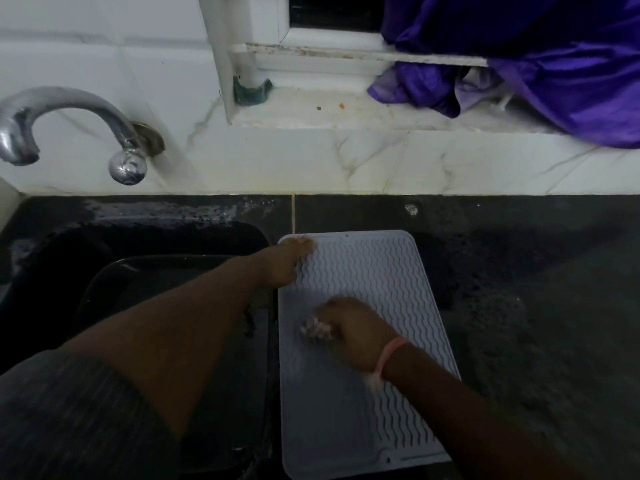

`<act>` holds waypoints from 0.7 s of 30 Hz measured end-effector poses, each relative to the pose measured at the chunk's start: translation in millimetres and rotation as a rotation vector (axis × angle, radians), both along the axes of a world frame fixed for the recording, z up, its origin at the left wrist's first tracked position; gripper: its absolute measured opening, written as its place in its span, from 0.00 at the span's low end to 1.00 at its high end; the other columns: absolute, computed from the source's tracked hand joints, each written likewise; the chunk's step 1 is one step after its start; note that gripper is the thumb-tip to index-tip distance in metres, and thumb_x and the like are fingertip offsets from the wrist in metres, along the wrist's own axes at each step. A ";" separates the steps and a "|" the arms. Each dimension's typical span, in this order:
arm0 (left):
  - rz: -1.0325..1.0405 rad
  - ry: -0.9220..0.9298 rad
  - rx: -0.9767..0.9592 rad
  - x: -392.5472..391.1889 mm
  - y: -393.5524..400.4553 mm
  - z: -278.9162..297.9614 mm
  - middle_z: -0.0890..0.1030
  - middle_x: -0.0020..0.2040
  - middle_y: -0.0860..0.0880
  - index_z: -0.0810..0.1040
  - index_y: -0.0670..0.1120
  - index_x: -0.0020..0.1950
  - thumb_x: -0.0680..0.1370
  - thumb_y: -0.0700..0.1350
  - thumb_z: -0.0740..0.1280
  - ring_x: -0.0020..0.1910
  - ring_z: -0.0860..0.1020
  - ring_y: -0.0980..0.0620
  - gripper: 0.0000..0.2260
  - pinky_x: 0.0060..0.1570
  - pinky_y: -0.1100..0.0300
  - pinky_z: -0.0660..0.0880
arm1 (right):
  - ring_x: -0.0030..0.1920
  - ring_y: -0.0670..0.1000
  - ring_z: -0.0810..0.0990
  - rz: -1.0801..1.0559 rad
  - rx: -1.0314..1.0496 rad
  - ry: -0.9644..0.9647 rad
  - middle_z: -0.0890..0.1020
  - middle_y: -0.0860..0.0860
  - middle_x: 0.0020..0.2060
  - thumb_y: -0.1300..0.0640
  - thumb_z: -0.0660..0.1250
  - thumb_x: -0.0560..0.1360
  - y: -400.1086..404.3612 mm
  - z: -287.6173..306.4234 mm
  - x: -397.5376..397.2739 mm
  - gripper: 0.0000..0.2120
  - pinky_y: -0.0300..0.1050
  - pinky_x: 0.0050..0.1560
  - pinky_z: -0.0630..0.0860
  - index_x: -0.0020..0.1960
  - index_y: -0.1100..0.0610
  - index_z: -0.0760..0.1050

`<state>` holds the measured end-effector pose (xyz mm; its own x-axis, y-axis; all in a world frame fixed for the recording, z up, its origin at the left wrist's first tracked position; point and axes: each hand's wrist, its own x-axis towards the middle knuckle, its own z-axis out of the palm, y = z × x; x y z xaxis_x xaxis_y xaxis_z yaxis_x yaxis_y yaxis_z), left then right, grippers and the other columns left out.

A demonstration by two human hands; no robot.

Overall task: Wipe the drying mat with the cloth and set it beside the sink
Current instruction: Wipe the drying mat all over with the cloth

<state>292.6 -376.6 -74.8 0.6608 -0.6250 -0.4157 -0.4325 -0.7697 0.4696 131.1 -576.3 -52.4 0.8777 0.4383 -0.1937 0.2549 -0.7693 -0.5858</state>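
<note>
A grey drying mat (374, 271) with wavy ridges lies flat on the dark counter, just right of the black sink (145, 271). My left hand (289, 263) rests on the mat's far left corner, fingers flat along its edge. My right hand (353, 329) is over the mat's middle and grips a small whitish cloth (316, 328), bunched under the fingers and blurred. A bit of the cloth also shows under my right wrist.
A chrome tap (69, 123) comes out of the white marble wall above the sink. The dark counter (536, 289) stretches to the right of the mat. Purple fabric (540, 64) hangs over the window sill at the back right.
</note>
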 end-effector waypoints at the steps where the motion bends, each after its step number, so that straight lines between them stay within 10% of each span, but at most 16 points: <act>1: 0.044 -0.048 -0.001 -1.1 -2.5 1.1 0.51 0.83 0.40 0.50 0.40 0.82 0.79 0.39 0.67 0.82 0.48 0.40 0.36 0.80 0.47 0.48 | 0.56 0.50 0.79 -0.072 0.032 -0.022 0.81 0.50 0.55 0.57 0.71 0.76 -0.6 7.4 17.2 0.13 0.52 0.62 0.76 0.60 0.51 0.81; 10: 0.163 -0.073 0.226 -44.4 -8.3 7.3 0.38 0.83 0.44 0.37 0.46 0.83 0.64 0.67 0.78 0.81 0.37 0.38 0.65 0.78 0.43 0.39 | 0.67 0.58 0.72 -0.227 -0.352 -0.150 0.75 0.55 0.66 0.58 0.71 0.75 23.3 13.8 134.6 0.25 0.57 0.69 0.71 0.72 0.52 0.72; 21: 0.115 -0.203 0.356 -43.0 -6.4 10.5 0.42 0.84 0.46 0.41 0.47 0.84 0.62 0.72 0.75 0.81 0.41 0.37 0.65 0.79 0.41 0.41 | 0.67 0.57 0.73 -0.078 -0.350 -0.187 0.77 0.53 0.65 0.58 0.73 0.72 18.0 -6.0 44.9 0.25 0.57 0.73 0.65 0.68 0.52 0.76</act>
